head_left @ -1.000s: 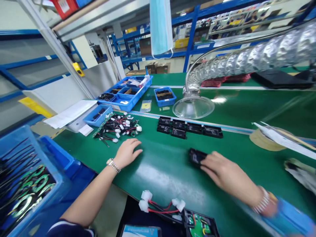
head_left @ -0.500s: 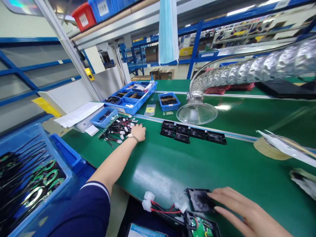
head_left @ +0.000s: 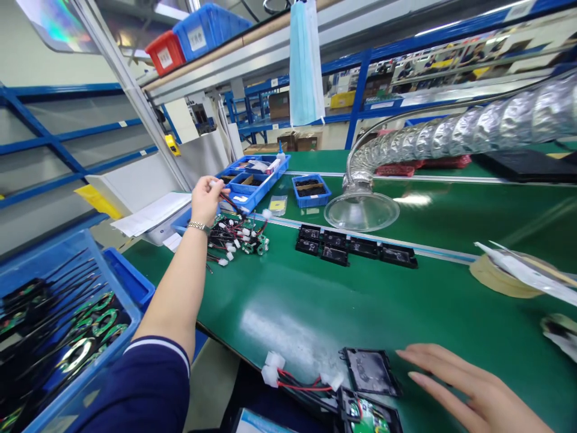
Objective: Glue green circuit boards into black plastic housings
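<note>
My left hand (head_left: 208, 195) is raised above the back left of the bench, its fingers closed on a wire harness (head_left: 232, 203) whose dark and red wires hang to the right. Below it lies a pile of wire harnesses (head_left: 234, 237) with white connectors and small green boards. My right hand (head_left: 464, 382) hovers at the front right, fingers apart and holding nothing. Just left of its fingertips rests a flat black plastic cover (head_left: 370, 371). A black housing with a green circuit board (head_left: 367, 416) sits in front, its red and black wires (head_left: 306, 385) ending in white connectors.
Several black plastic cases (head_left: 334, 239) stand in rows mid-bench. Behind them are a fume extraction hood (head_left: 362, 211), a small blue bin (head_left: 311, 195) and a divided blue tray (head_left: 252, 198). At left, a large blue crate (head_left: 130, 313) holds wired ring boards. A tape roll (head_left: 500, 276) lies right.
My left hand has lifted from the pile and moved left and up with a wire harness. My right hand has drawn slightly right, away from the black cover.
</note>
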`<state>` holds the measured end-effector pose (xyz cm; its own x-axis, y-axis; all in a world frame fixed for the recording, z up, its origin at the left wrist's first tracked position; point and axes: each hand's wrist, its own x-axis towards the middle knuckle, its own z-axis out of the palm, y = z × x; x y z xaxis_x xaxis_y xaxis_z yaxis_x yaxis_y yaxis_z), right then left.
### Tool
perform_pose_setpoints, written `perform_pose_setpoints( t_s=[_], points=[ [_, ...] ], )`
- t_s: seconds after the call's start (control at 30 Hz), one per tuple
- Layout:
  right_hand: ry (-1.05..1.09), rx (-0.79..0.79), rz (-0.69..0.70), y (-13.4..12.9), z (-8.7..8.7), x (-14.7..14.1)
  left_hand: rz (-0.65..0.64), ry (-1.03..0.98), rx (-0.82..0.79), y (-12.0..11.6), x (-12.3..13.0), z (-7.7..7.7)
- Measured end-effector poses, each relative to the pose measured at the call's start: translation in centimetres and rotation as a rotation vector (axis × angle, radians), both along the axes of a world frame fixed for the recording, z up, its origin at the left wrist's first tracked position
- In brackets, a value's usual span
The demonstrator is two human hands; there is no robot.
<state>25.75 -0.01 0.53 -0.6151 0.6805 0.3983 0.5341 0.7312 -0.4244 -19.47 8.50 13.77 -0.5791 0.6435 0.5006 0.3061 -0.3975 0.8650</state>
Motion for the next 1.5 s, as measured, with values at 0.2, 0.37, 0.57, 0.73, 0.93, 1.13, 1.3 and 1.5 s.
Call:
perform_pose_setpoints(
  t_s=[0.2,0.37,0.57,0.73,0.93,1.13,1.3,1.5],
  points=[
    [-0.027,-0.067,0.074,0.2,1.4,-1.0,-0.176,-0.211,0.122,-0.6,3.4,1.2],
    [0.035,-0.125,0.061,1.3,2.9,-2.9,-0.384,-0.293,-0.065,-1.4,9.6,-2.4],
    [0.289,-0.487,-0.051,3.1,3.0,-7.0,-0.583,-0.551,-0.227,-3.3,17.9,-7.1],
    [0.939,-0.747,-0.142,4.3,2.9,-8.2,-0.759,-0.594,-0.48,-5.1,21.0,-9.3],
    [1.144,-0.954,-0.053,4.3,4.1,-8.1,-1.004,-0.301,-0.614,-5.9,21.2,-9.5],
    [1.054,-0.855,-0.119,4.0,4.7,-9.1,-0.723,0.176,-0.346,-5.8,22.1,-8.8],
    [0.849,-0.674,-0.173,3.8,4.9,-8.9,-0.565,0.465,-0.106,-5.7,22.2,-7.3],
    [0.666,-0.641,-0.103,3.3,6.0,-8.2,-0.655,0.312,-0.178,-4.9,21.7,-6.0]
  ],
)
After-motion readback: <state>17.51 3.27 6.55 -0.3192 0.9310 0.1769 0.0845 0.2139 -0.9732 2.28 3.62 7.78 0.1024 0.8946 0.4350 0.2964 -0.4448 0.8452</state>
